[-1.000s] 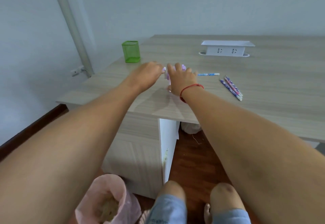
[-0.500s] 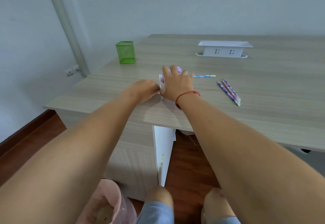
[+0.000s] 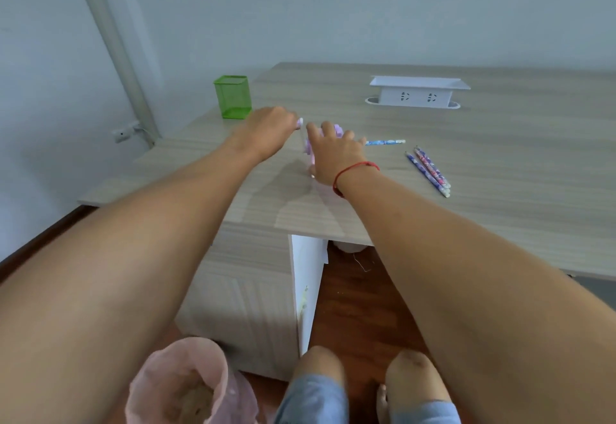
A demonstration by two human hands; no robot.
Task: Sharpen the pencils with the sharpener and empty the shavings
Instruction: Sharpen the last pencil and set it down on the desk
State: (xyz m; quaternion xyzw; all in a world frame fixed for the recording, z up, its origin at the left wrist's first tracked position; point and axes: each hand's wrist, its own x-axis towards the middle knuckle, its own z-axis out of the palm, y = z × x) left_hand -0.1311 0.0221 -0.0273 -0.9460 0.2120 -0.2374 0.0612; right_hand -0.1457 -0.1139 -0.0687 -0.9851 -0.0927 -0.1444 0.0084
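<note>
The sharpener [image 3: 338,130] stands on the counter [image 3: 500,163] under the right hand [image 3: 333,160], grip clamped on it; a pencil [image 3: 385,141] juts rightward, while the left hand [image 3: 266,130] pinches the crank [image 3: 300,122] at its left

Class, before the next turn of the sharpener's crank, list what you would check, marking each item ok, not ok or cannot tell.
1. Right hand grips the sharpener on the desk: ok.
2. Left hand holds the crank handle: ok.
3. Pencil seated in the sharpener: cannot tell, the right hand hides the joint.
4. Room left inside for shavings: cannot tell, hidden.
5. Bin on the floor near the knees, open: ok.
6. Three spare pencils lie apart from both hands: ok.
</note>
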